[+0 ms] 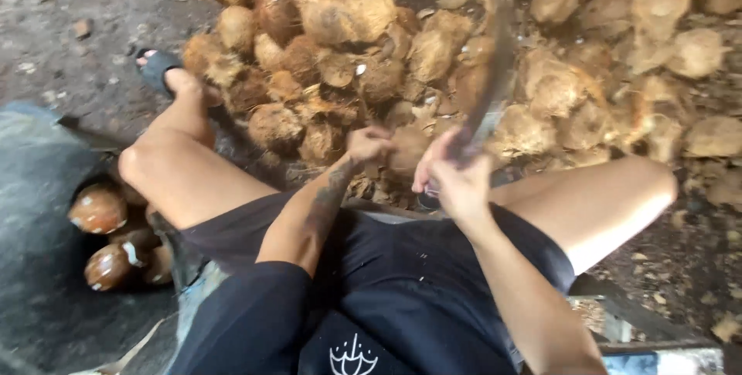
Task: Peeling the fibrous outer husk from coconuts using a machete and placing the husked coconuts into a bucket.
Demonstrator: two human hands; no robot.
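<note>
Two hands at work over a big heap of husked coconuts [464,66], so not much free room anywhere in front. The left hand [369,144] is wrapped around a coconut [407,149] held just above the knees, right at the near edge of the heap. The right hand [457,178] is closed on the handle of a long blade [488,89], which slants up and away over the pile. The hands are close together, almost touching.

Open space is mostly off to the left: bare, gritty dirt ground [69,27] past the sandaled foot [158,69]. The heap fills the top and right and runs out of the picture on both those sides. Bent legs box in the working spot from left and right.

Hard to make out: the blade is motion-blurred, so its edge and exact shape are a smear. The held coconut is partly covered by fingers. The handle is hidden inside the grip.

Textures: the heap is tan, hairy and fibrous, with loose husk scraps scattered about. Down at lower left a dark container [39,189] holds smooth, glossy brown shelled coconuts [104,236] with white nicks, some tucked behind the thigh. Shorts are dark fabric.
</note>
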